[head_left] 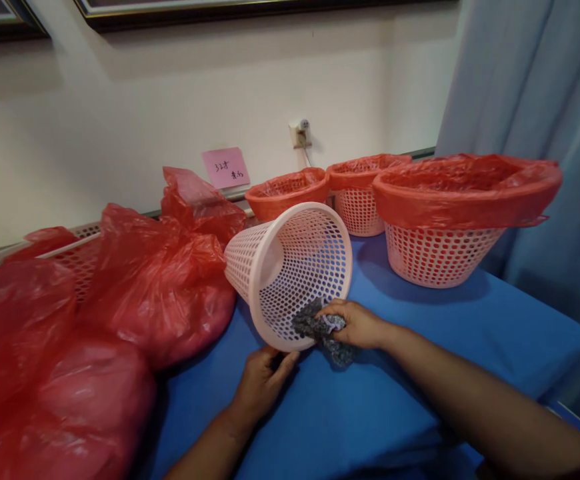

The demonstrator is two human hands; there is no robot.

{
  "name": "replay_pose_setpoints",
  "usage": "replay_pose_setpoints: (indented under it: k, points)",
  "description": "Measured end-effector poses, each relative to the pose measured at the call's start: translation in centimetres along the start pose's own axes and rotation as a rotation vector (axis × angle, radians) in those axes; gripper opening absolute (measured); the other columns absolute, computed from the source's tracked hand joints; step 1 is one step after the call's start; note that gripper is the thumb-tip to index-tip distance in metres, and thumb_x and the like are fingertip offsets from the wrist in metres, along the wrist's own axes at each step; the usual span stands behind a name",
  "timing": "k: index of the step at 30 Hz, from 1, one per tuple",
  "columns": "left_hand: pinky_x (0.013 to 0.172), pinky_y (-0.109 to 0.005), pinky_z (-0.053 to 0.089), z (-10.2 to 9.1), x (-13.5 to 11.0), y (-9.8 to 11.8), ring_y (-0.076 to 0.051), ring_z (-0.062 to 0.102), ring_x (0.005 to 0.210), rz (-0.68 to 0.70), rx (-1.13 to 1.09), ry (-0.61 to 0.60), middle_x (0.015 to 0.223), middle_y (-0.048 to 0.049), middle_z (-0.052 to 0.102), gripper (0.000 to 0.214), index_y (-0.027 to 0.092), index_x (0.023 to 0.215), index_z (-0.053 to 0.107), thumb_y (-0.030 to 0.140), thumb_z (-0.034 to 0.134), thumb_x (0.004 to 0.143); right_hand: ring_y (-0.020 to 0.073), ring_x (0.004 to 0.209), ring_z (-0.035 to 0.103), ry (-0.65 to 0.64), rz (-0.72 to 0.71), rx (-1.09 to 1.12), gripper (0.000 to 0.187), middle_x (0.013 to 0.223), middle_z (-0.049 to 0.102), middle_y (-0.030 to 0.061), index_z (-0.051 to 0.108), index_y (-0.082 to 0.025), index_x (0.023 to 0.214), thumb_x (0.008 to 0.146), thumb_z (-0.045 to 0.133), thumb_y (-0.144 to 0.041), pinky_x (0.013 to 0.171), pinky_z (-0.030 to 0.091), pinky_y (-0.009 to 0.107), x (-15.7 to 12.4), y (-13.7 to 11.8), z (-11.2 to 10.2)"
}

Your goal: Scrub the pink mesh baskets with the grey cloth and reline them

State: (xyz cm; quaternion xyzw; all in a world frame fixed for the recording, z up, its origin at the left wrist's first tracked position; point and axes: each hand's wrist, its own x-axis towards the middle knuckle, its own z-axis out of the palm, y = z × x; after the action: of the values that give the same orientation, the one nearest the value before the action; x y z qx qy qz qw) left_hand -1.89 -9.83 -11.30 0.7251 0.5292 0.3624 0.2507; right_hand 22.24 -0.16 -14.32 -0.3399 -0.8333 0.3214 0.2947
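Item: one pale pink basket, perforated, centre of the frame. Lies tilted on its side on a blue-covered surface, mouth facing the lower right.

Left hand: lower centre, at the underside of the basket's rim. Forearm rises from the bottom edge, slanting up to the right. Thumb extended rightward along the rim; the other fingers bent, their tips partly hidden behind it. Cannot tell whether they pinch the rim or only support it.

Right hand: just right of centre, at the lower right of the basket's mouth. Forearm runs in from the lower right corner, nearly straight, wrist level with the knuckles. Fingers and thumb closed together, pinching a crumpled grey cloth; part of the cloth lies over the rim, part hangs below the hand.

Also present: three baskets with red liners, upright, one behind the pink basket, one right of it, one large at the right; filled red plastic bags, left side; pink paper note, upper centre; wall socket; blue curtain, upper right.
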Motion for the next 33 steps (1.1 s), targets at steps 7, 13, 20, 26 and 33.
replay_pose_setpoints:
  k: [7, 13, 20, 26, 33]
  points:
    - [0.062, -0.025, 0.056, -1.0, -0.5, 0.0, -0.018, 0.069, 0.063, 0.055, 0.074, 0.138, 0.072, -0.0042, 0.076, 0.032, 0.016, 0.085, 0.077, 0.042, 0.059, 0.093, 0.0248, 0.117, 0.059, 0.155, 0.117, -0.294, 0.059, 0.125, 0.062, 0.0104, 0.068, -0.022, 0.128, 0.074, 0.064, 0.0, 0.103, 0.048, 0.038, 0.4, 0.8, -3.1]
    - [0.061, -0.025, 0.054, -0.9, -0.5, 0.2, -0.017, 0.066, 0.061, 0.026, 0.019, 0.166, 0.066, -0.0036, 0.069, 0.041, 0.016, 0.075, 0.069, 0.047, 0.053, 0.096, 0.0308, 0.111, 0.056, 0.289, 0.311, -0.645, 0.044, 0.128, 0.058, 0.0174, 0.068, -0.022, 0.128, 0.088, 0.054, -0.009, 0.093, 0.049, 0.044, 0.8, -0.7, -5.6]
    - [0.057, -0.024, 0.052, -0.7, -0.6, 0.2, -0.016, 0.063, 0.058, 0.053, -0.026, 0.163, 0.066, -0.0022, 0.067, 0.038, 0.016, 0.081, 0.067, 0.044, 0.047, 0.1, 0.018, 0.096, 0.066, 0.001, 0.077, 0.014, 0.041, 0.103, 0.071, 0.0029, 0.074, -0.025, 0.112, 0.074, 0.067, -0.011, 0.091, 0.052, 0.029, -0.6, -7.8, 0.8]
    - [0.058, -0.024, 0.049, -1.2, -0.8, 0.0, -0.015, 0.062, 0.057, 0.128, 0.126, 0.132, 0.063, -0.0009, 0.066, 0.035, 0.019, 0.076, 0.065, 0.038, 0.046, 0.1, 0.0209, 0.108, 0.066, 0.494, -0.278, 0.168, 0.047, 0.114, 0.072, 0.0016, 0.072, -0.027, 0.115, 0.07, 0.067, -0.013, 0.1, 0.052, 0.037, 5.0, -11.6, -5.2]
    - [0.056, -0.024, 0.048, -1.6, -0.6, 0.5, -0.015, 0.062, 0.055, 0.143, 0.129, 0.162, 0.062, -0.0011, 0.065, 0.036, 0.019, 0.074, 0.063, 0.037, 0.047, 0.1, 0.0251, 0.098, 0.065, 0.686, 0.181, -0.353, 0.038, 0.108, 0.067, 0.0087, 0.073, -0.021, 0.114, 0.078, 0.06, -0.014, 0.092, 0.053, 0.041, 5.2, -1.9, -9.9]
